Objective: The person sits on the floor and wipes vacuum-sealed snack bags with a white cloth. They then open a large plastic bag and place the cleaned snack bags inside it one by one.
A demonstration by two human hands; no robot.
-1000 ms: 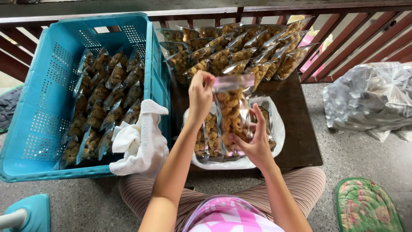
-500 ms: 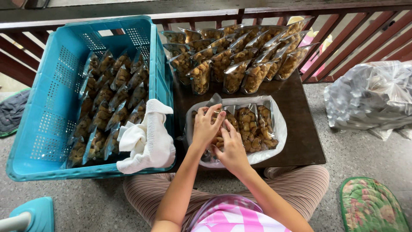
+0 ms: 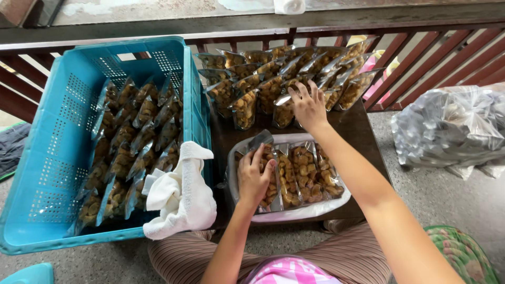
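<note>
The left hand point(image 3: 254, 178) grips a clear snack packet point(image 3: 264, 169) on the white tray point(image 3: 294, 213) at the worktop's near edge, while the right hand point(image 3: 309, 108), fingers spread, touches the standing packets point(image 3: 273, 87) at the far edge; each looks light, crinkly and slippery, best pinched by its sealed top.

The scene is lit by soft, even daylight, and only faint shadows are cast under the blue crate point(image 3: 63, 173) and the white cloth point(image 3: 181, 197). Small glints are seen on the clear snack packets point(image 3: 273, 87). Focus is held sharply throughout, though straight lines are bowed slightly toward the frame edges.
</note>
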